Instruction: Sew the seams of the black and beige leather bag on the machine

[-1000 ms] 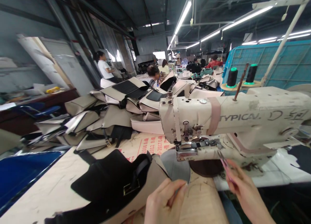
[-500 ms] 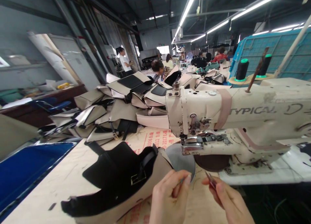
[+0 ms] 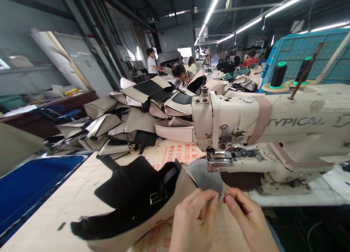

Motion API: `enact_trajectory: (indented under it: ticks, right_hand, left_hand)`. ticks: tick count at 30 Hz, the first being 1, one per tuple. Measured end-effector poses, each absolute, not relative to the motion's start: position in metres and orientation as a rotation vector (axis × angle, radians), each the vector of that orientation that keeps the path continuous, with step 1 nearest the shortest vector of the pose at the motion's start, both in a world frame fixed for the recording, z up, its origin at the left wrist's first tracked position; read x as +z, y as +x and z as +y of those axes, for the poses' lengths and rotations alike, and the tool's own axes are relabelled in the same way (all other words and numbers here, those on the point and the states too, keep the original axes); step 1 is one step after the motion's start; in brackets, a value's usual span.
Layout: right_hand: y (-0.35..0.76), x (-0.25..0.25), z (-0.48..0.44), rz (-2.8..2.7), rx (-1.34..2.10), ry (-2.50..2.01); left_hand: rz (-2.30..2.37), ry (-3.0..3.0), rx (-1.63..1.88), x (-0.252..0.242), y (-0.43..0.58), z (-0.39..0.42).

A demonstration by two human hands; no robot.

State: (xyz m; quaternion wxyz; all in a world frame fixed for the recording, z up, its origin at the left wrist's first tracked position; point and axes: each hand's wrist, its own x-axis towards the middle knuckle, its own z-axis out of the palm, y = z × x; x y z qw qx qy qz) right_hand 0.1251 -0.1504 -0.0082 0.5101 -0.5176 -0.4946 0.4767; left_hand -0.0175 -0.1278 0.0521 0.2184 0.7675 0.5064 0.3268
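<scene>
Both my hands are raised in front of the sewing machine (image 3: 232, 117), fingertips almost meeting. My left hand (image 3: 194, 215) is closed in a pinch, and a bluish-grey speck shows between thumb and forefinger; its kind is too small to tell. My right hand (image 3: 246, 212) also pinches, closed on a small thing with a red end (image 3: 224, 199), mostly hidden by the fingers. Left of my hands a beige bag (image 3: 169, 212) with black lining lies open on the table, its black flap (image 3: 123, 182) folded back and a metal buckle (image 3: 158, 198) inside. Neither hand holds the bag.
A heap of similar beige and black bags (image 3: 139, 120) covers the table's far side. A grey disc (image 3: 209, 173) lies beside the machine's arm. Thread cones (image 3: 278, 75) stand behind the machine. A blue-lined bin (image 3: 35, 179) is at left. Several people are farther back.
My right hand has come left, towards my left hand. The pointed metal tool that stuck out of its fingers no longer shows; a red end does. The view has shifted slightly.
</scene>
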Motion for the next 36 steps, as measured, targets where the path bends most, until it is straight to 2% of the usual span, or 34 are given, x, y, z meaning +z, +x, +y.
enact_trajectory:
  ticks: [5, 14, 26, 36]
  right_hand:
    - [0.133, -0.015, -0.148, -1.134, 1.164, -1.271]
    - [0.121, 0.006, -0.122, -1.334, 0.784, -1.362]
    - [0.117, -0.037, -0.065, -0.963, 0.932, -1.253]
    - [0.118, -0.036, -0.055, -0.862, 0.775, -1.316]
  left_hand:
    - [1.402, 2.161, 0.872, 0.050, -0.019, -0.126]
    - [1.394, 2.191, 0.814, 0.044, -0.020, -0.110]
    - [1.483, 1.920, 1.036, 0.011, 0.002, -0.050]
    - [1.536, 1.682, 1.351, 0.013, 0.014, -0.036]
